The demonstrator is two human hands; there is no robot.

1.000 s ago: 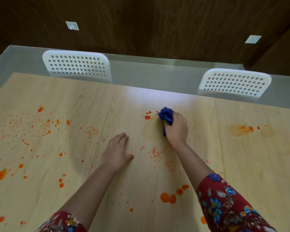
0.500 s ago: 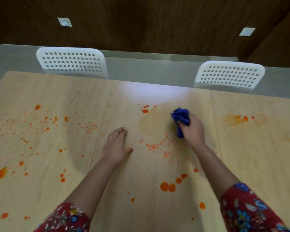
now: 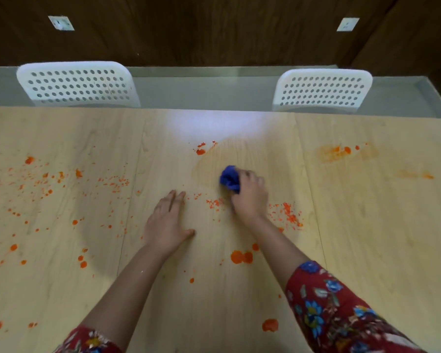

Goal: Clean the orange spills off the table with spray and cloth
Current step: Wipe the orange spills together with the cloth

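Note:
A light wooden table (image 3: pixel 341 250) is spattered with orange spills: fine specks at the left (image 3: pixel 61 179), drops beyond the cloth (image 3: pixel 200 151), specks by my right wrist (image 3: pixel 289 215), round blobs near me (image 3: pixel 241 257) and a smeared patch at the far right (image 3: pixel 336 151). My right hand (image 3: pixel 250 197) grips a bunched blue cloth (image 3: pixel 230 178) and presses it on the table's middle, on a faintly damp wiped patch. My left hand (image 3: pixel 167 222) rests flat on the wood, fingers straight, to the left of the cloth. No spray bottle is in view.
Two white perforated chair backs (image 3: pixel 78 84) (image 3: pixel 322 90) stand at the table's far edge. Behind them runs a grey ledge and a dark wooden wall with two sockets (image 3: pixel 61 22).
My right hand swept the cloth from near the far orange drops to the right, then back left and closer to me. My left hand stayed put.

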